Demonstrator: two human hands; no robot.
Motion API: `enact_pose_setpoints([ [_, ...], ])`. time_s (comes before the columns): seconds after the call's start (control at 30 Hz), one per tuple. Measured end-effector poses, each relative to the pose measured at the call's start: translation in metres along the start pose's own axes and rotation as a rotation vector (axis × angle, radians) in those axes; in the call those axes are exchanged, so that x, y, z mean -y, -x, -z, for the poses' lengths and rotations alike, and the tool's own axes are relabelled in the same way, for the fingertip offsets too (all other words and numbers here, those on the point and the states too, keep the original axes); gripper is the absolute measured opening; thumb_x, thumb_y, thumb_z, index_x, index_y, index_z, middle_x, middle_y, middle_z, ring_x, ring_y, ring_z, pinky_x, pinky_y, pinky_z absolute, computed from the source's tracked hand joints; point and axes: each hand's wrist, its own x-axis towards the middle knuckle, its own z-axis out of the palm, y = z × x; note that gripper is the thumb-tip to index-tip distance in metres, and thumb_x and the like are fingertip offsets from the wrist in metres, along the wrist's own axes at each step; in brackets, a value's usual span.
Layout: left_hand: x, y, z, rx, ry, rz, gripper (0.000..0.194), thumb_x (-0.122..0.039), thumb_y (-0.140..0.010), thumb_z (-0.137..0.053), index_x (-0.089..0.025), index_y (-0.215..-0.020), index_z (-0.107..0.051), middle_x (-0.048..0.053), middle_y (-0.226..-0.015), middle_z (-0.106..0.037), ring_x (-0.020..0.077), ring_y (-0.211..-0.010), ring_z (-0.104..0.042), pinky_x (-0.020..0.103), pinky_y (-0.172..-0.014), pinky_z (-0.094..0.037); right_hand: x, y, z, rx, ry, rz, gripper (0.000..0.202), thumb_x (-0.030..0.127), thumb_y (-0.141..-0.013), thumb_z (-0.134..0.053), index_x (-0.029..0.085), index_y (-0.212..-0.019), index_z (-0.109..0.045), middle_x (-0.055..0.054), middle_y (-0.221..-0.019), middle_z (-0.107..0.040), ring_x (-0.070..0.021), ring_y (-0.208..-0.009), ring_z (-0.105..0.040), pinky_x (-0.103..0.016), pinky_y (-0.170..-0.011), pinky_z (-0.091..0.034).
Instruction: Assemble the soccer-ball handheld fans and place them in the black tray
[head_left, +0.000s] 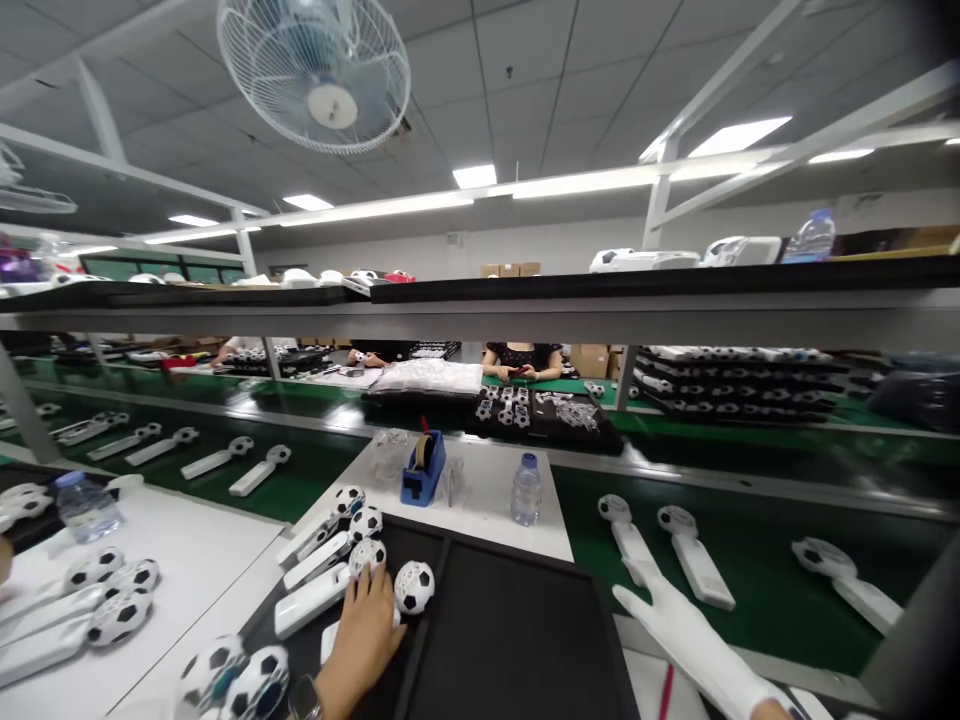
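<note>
My left hand (361, 632), bare and with a watch at the wrist, is over a white handheld fan with a football-patterned head (415, 587). Its fingers and thumb lie to either side of the handle, which the palm mostly hides. The fingertips reach the head of the neighbouring handheld fan (311, 600), one of several lying in a black tray (517, 640). To the right, my right hand (679, 625) wears a white glove. Its thumb is spread, and its other fingers are at the handle end of a handheld fan (626, 535) on the green belt.
A blue tape dispenser (424, 468) and a water bottle (526, 490) stand on a white board beyond the tray. More football fans (694, 555) lie along the green belt (585, 520). A metal shelf (480, 322) crosses ahead. Co-workers (523, 362) sit across the line.
</note>
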Motion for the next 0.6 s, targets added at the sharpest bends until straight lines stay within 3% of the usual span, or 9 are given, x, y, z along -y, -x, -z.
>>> enact_pose_setpoints([
  [0.1,0.021,0.004,-0.018,0.045,-0.074,0.066,0.043,-0.029,-0.072,-0.051,-0.006,-0.107,-0.061,0.021,-0.111,-0.06,0.0353,-0.109,-0.051,0.045,-0.094,-0.034,-0.005,0.002,-0.003,0.063,0.001,0.006,0.039,0.042,-0.076,-0.058,0.036,-0.115,-0.057,-0.008,-0.121,-0.057,-0.028,-0.119,-0.048,-0.042,-0.097,-0.043],
  [0.2,0.025,0.012,-0.017,0.057,-0.049,0.102,0.04,-0.033,-0.068,-0.054,-0.008,-0.098,-0.065,0.018,-0.099,-0.063,0.0325,-0.095,-0.057,0.04,-0.085,-0.039,-0.005,0.006,-0.002,0.115,0.013,-0.004,0.034,0.042,-0.083,-0.055,0.032,-0.115,-0.055,-0.007,-0.123,-0.055,-0.0226,-0.113,-0.052,-0.04,-0.094,-0.044],
  [0.3,0.027,0.014,-0.008,0.031,-0.059,0.109,0.041,-0.038,-0.064,-0.058,-0.01,-0.093,-0.067,0.02,-0.11,-0.059,0.0357,-0.108,-0.049,0.042,-0.093,-0.033,-0.002,0.013,0.007,0.133,-0.003,0.019,0.029,0.041,-0.086,-0.051,0.03,-0.112,-0.056,-0.005,-0.123,-0.053,-0.0202,-0.112,-0.05,-0.038,-0.091,-0.046],
  [0.43,0.038,0.001,0.0,0.05,-0.064,0.094,0.057,-0.047,-0.052,-0.067,-0.012,-0.097,-0.068,0.021,-0.138,-0.037,0.041,-0.13,-0.025,0.047,-0.104,-0.018,0.006,0.025,0.023,0.139,-0.061,0.058,0.027,0.04,-0.086,-0.051,0.032,-0.112,-0.055,-0.005,-0.124,-0.052,-0.0207,-0.113,-0.049,-0.037,-0.089,-0.047],
  [0.6,0.055,-0.032,0.005,0.179,0.01,0.063,0.087,-0.055,-0.035,-0.074,-0.019,-0.114,-0.063,0.019,-0.145,-0.029,0.044,-0.133,-0.02,0.047,-0.104,-0.021,0.008,0.051,0.045,0.182,-0.122,0.087,0.025,0.038,-0.087,-0.05,0.034,-0.112,-0.055,-0.004,-0.126,-0.05,-0.0188,-0.114,-0.048,-0.034,-0.09,-0.046],
])
